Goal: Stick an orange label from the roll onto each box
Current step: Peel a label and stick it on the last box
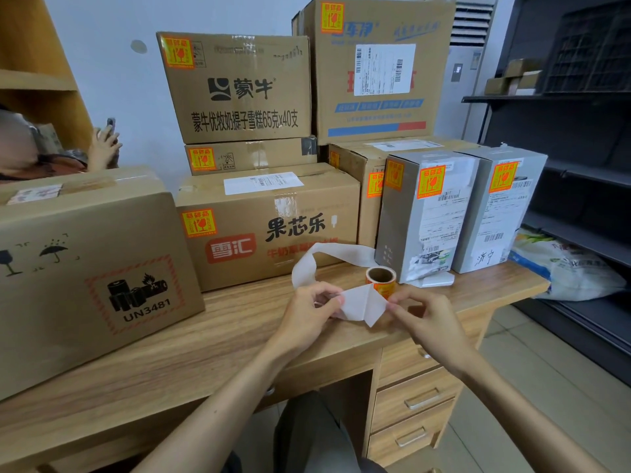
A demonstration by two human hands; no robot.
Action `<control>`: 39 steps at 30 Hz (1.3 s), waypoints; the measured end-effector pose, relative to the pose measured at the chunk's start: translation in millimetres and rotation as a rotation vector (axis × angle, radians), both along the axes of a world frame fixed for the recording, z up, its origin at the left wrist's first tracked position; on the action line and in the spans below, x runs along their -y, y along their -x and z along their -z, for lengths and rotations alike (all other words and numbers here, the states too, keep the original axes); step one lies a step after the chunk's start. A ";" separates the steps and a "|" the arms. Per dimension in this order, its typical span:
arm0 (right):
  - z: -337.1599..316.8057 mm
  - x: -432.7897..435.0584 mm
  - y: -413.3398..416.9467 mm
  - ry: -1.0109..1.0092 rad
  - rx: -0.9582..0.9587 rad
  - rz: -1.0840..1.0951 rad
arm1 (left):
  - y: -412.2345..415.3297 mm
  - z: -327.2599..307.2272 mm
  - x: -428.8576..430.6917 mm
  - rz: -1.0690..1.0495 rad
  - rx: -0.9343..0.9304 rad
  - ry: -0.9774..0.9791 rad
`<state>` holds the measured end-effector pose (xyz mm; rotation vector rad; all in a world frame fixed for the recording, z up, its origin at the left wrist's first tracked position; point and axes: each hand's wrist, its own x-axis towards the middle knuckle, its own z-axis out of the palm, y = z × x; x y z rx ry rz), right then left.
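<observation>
**Orange stickers [199,223] on most boxes [273,223], white backing paper [362,307] between two hands**

White backing paper was stretched between the two hands just above the table [191,339]. The left hand [307,312] pinched one end with thumb and fingertips and the right hand [426,319] pinched the other. The paper was creased into a peak between them. That grip suited bending the paper to lift a sticker's edge, though no loose sticker showed on the side facing the camera.

The roll [380,279] stood on end on the table, just beyond the hands and close in front of the grey boxes [426,213]. It was within reach and needed no holding. It looked nearly spent (mostly bare cardboard core, with a thin orange band). A long tail of used backing paper looped away behind the left hand, which fitted the many stickers in sight.

Those stickers sat high on the front faces of the stacked boxes and on both grey boxes, most near an upper corner, where they could be read from the front. The big brown carton [85,268] at the left end of the table showed none on its visible faces. It seemed the likely place for the next sticker.
</observation>
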<state>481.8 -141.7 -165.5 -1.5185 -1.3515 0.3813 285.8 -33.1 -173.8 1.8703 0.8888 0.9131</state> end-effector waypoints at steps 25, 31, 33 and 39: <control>-22.7 25.1 -6.3 -0.064 -0.195 0.015 | 1.0 -8.9 8.6 -0.021 0.013 0.013; -33.1 18.3 9.8 -0.154 -0.063 0.088 | 4.1 -18.6 17.5 -0.103 0.087 -0.039; -36.9 14.0 16.2 -0.196 -0.004 0.108 | 7.0 -21.7 19.5 -0.149 0.125 -0.102; -38.2 -1.8 39.8 -0.302 0.361 0.157 | 19.2 -47.3 33.8 -0.177 0.244 -0.014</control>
